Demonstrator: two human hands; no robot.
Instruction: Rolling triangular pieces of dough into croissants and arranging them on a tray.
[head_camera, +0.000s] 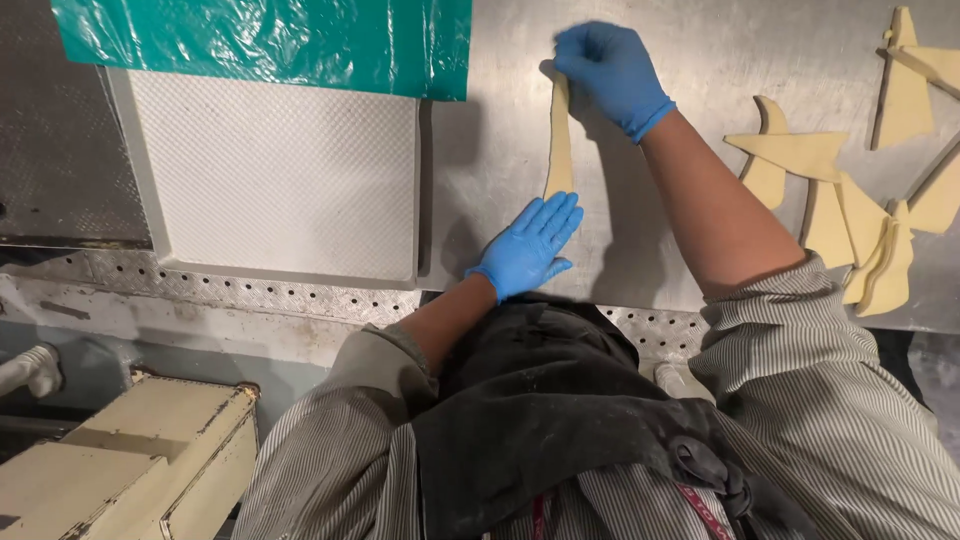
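Nearest the camera, a dark floured apron (560, 420) hangs over a grey striped shirt (850, 420). Far left of the fingers sits a cream metal box (130, 460). Above it lies a white dimpled baking tray (280, 180), a green plastic sheet (270, 40) overlapping its top edge. The left hand (528, 248), in a blue glove, lies flat with fingers straight and unclenched, fingertips pressing the near end of a long pale dough strip (560, 140) on the steel worktable (490, 130). The right hand (608, 70), also blue-gloved, curls its fingers onto the strip's far end, pinching it. Right of that forearm lie pale triangular dough pieces (840, 200), some overlapping.
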